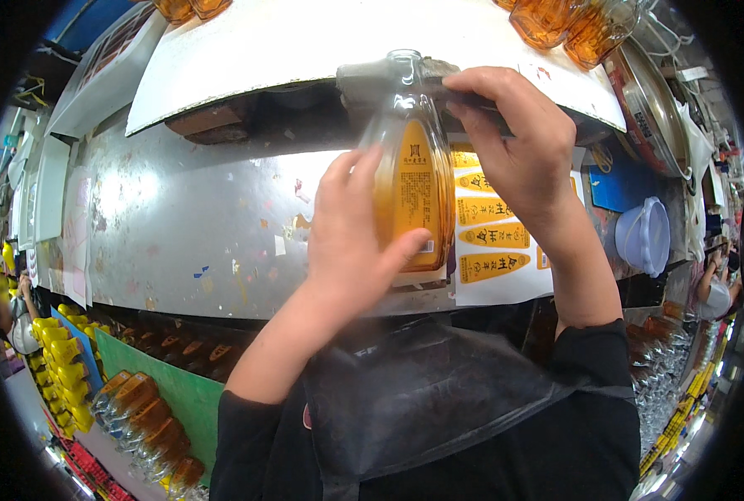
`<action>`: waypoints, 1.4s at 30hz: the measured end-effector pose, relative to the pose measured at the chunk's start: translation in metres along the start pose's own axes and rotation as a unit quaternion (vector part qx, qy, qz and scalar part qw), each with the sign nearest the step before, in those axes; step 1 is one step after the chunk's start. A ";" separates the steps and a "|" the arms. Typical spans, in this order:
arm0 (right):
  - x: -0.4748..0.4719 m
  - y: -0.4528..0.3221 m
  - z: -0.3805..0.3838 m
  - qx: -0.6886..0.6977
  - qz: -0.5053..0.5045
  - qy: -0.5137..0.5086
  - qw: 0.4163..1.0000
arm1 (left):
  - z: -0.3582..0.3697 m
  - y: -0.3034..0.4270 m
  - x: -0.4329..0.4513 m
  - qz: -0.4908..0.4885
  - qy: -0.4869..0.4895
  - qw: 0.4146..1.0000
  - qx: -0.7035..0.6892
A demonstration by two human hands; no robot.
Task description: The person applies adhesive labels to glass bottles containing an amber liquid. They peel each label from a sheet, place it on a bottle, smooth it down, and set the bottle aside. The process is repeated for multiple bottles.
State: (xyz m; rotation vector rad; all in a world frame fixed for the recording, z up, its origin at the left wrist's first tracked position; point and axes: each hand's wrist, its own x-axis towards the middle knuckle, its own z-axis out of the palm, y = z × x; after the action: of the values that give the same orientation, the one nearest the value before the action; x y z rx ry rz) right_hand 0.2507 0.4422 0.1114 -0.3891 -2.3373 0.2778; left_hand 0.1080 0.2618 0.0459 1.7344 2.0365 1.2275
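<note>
A glass bottle [417, 188], clear at the neck and amber toward the base, lies in front of me with its neck pointing away, resting on a grey block [362, 81]. A yellow label with dark writing covers the side facing up. My left hand [356, 228], slightly blurred, is at the bottle's left side, its thumb over the lower part of the label; its contact with the glass is unclear. My right hand [516, 131] is raised at the right of the neck, thumb and forefinger near each other; whether they pinch something cannot be told. Beneath it lies a sheet of yellow labels [494, 294].
A white board [271, 44] crosses the metal table [171, 206], with amber bottles [544, 22] at its back right. A lilac bucket [642, 237] stands right. Lower left are a green panel [165, 388] and more bottles [152, 419]. Other people work far off at both sides.
</note>
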 end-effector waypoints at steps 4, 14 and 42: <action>-0.007 -0.001 -0.008 0.188 0.103 -0.002 0.977 | 0.000 -0.007 0.010 -0.090 0.041 0.984 -0.148; -0.020 -0.013 0.022 0.187 0.371 -0.134 0.900 | 0.008 -0.003 0.049 -0.196 0.068 0.953 -0.222; -0.031 -0.051 0.001 0.039 -0.200 -0.026 0.979 | 0.015 -0.023 0.031 -0.152 0.101 0.933 -0.310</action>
State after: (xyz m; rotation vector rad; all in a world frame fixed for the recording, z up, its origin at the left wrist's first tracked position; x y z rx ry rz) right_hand 0.2614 0.3834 0.1069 0.1310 -2.3829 0.1831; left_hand 0.0916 0.2970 0.0317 0.9966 1.6541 1.7403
